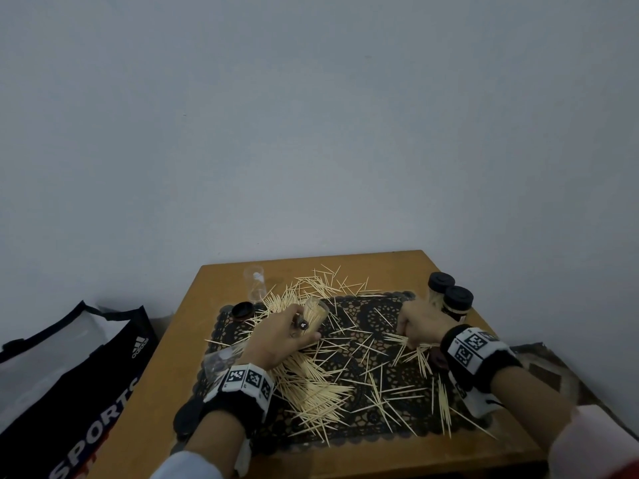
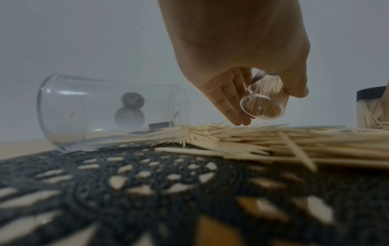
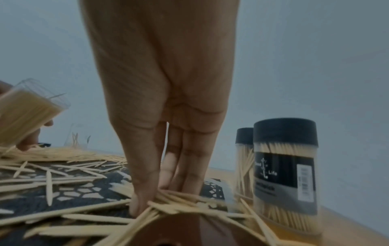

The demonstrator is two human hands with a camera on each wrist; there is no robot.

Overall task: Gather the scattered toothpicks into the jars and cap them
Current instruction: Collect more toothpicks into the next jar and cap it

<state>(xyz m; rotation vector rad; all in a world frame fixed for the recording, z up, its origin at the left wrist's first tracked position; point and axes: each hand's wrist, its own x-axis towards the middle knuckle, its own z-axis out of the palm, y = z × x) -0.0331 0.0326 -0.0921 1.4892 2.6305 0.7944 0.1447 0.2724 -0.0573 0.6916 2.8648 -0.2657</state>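
Note:
Pale wooden toothpicks [image 1: 321, 385] lie strewn over a black lace mat [image 1: 366, 319] on a small wooden table [image 1: 166, 402]. My left hand [image 1: 297, 326] grips a clear jar [image 1: 315, 311] packed with toothpicks, tilted, its mouth away from me; in the left wrist view the left hand [image 2: 270, 107] holds that jar [image 2: 260, 109] just above the pile. My right hand [image 1: 411, 330] reaches down at the mat's right side. In the right wrist view the right hand [image 3: 160, 194] pinches a small bunch of toothpicks [image 3: 189, 204] between thumb and fingers against the mat.
Two capped, filled jars [image 1: 449, 295] stand right behind my right hand. An empty jar [image 1: 255, 283] stands at the back left with a black cap [image 1: 242, 310] beside it. Another empty jar [image 2: 105, 113] lies on its side left of my left wrist. A black sports bag [image 1: 69, 375] sits left of the table.

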